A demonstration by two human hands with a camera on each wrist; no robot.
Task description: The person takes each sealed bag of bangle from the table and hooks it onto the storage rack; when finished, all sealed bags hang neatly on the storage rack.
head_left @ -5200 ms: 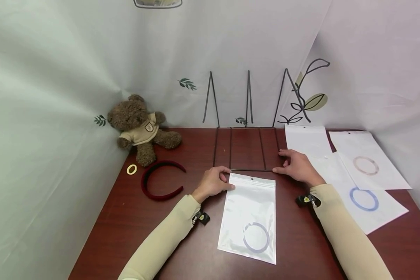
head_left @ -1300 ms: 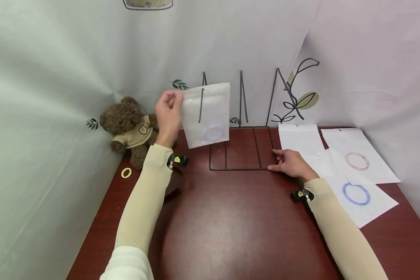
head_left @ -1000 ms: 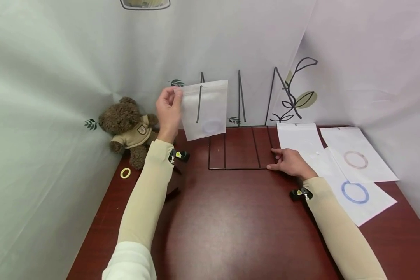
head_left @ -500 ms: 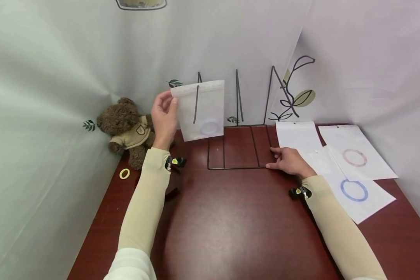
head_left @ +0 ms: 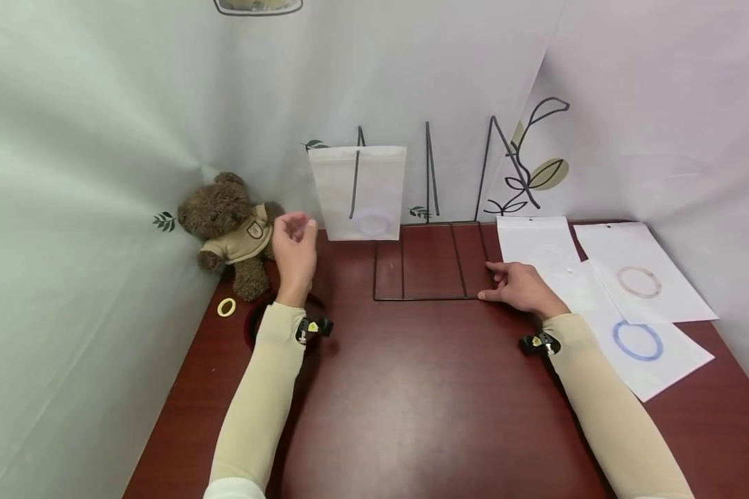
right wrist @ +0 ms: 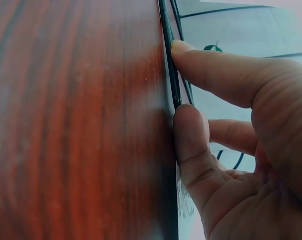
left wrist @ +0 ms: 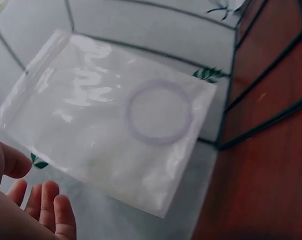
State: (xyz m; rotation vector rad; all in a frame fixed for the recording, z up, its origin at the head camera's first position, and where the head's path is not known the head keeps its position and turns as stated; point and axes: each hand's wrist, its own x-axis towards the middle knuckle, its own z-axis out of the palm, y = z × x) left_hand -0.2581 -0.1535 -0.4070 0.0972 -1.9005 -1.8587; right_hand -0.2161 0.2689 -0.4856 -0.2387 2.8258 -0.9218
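A white zip bag point(head_left: 332, 194) with a lilac ring point(left wrist: 131, 116) inside hangs by its top hole on the left prong of a black wire display rack point(head_left: 433, 299). My left hand point(head_left: 295, 260) is just left of the bag and lower than its top, fingers loosely bent and holding nothing; a gap separates fingers and bag in the left wrist view. At the rack's front right corner, my right hand point(head_left: 526, 290) holds the base wire between thumb and forefinger. Its thumb point(right wrist: 190, 131) lies against the wire in the right wrist view.
Several white bags point(head_left: 668, 277), some with visible rings, overlap on the right of the table point(head_left: 412, 402). A teddy bear point(head_left: 243, 235) sits back left, near a yellow ring point(head_left: 227, 307). A dark red headband point(head_left: 250, 331) is partly hidden behind the left forearm. Two more prongs show no bag.
The bag went from the table up onto the left prong. My left hand then let go of its top corner and dropped lower. The right hand stayed at the rack's corner.
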